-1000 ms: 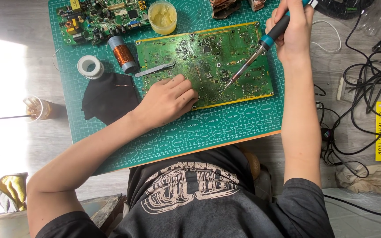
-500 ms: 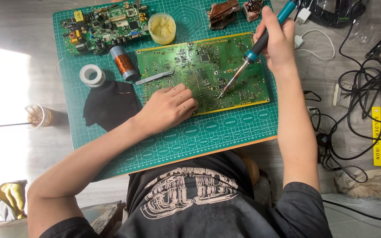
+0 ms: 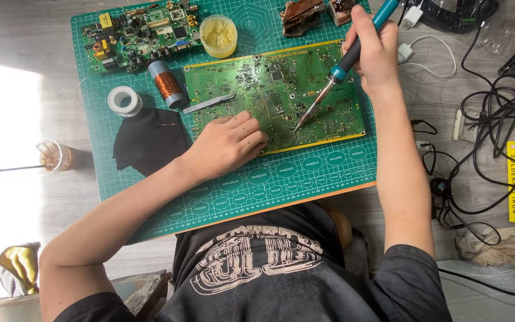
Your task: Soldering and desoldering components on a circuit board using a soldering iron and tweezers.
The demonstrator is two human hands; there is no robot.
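A: We log the large green circuit board (image 3: 275, 95) lying flat near the middle of the green cutting mat (image 3: 281, 179). Right hand (image 3: 374, 50)?

B: Its fingers are wrapped tight round the teal-handled soldering iron (image 3: 344, 65), tip down on the board's centre.

A: Left hand (image 3: 225, 146)?

B: We see it resting on the board's near-left corner, fingers curled and grasping nothing. Tweezers (image 3: 208, 103) lie on the board's left edge; a copper wire spool (image 3: 165, 83) sits just beside it.

Sharp, overexposed daylight glare at left
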